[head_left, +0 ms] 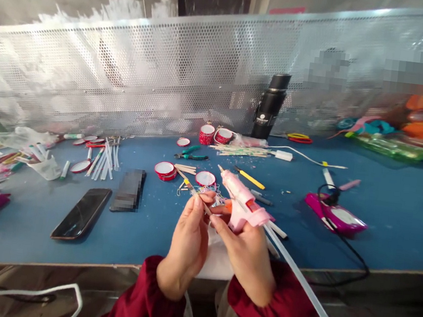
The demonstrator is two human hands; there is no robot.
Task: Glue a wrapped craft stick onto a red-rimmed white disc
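My left hand (pixel 186 242) is closed in a pinch on a thin stick (pixel 192 189) that points up and to the left over the blue table (pixel 399 220). My right hand (pixel 248 254) is wrapped round a pink glue gun (pixel 239 200), whose nozzle points up-left near the stick. A long clear glue rod (pixel 307 286) trails from the gun's back toward the lower right. Both hands are above the table's front edge, close together. Both sleeves are dark red.
Two phones (pixel 83 212) lie at the left. Red-rimmed round lids (pixel 165 169), small pliers (pixel 191 153), white sticks (pixel 104 161) and a yellow pen (pixel 249 178) are scattered behind the hands. A black flask (pixel 271 107) stands by the perforated metal screen. A second pink glue gun (pixel 337 216) with a black cord lies at the right.
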